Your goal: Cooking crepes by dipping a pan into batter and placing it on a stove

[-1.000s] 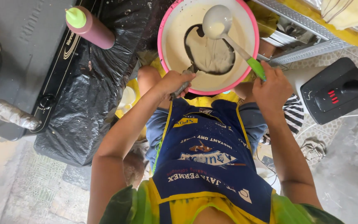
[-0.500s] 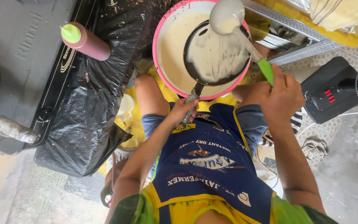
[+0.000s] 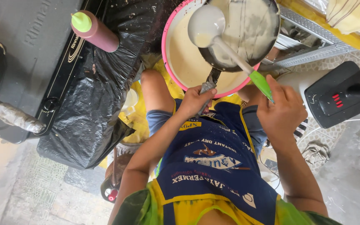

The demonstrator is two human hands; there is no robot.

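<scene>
left hand [image 3: 194, 100]: closed tight around the foil-wrapped handle [image 3: 208, 88] of a dark frying pan [image 3: 246, 31]; fingers curled fully over it, no gap showing
right hand [image 3: 283, 110]: closed on the green grip [image 3: 261, 84] of a ladle; thumb and fingers pinched round the grip, palm turned down
frying pan: held over the pink-rimmed basin [image 3: 176, 58], its handle pointing back toward the person; the inside is coated with pale batter, dark metal showing only at the edges; the far side runs out of the top of the view
ladle [image 3: 206, 26]: white bowl sits above the left part of the pan and the basin, a little batter pooled in it; the pale shaft slants down to the green grip in the right hand
basin: round, pink rim, holding cream-coloured batter; it sits just beyond the person's knees, partly covered by the pan
apron [image 3: 213, 162]: dark blue with yellow trim, covering the person's lap below both hands
squeeze bottle [image 3: 94, 32]: maroon body, light green cap, lying tilted on black plastic sheeting [image 3: 88, 104], well to the left of the basin
stove [image 3: 26, 54]: dark grey, left of the sheeting, a knob on its front edge; a foil-wrapped handle [image 3: 17, 118] juts from a pan at the far left
fan base [image 3: 334, 98]: black with red buttons, on the floor to the right of the right hand
metal rack [image 3: 309, 46]: silver, beside the basin at upper right
</scene>
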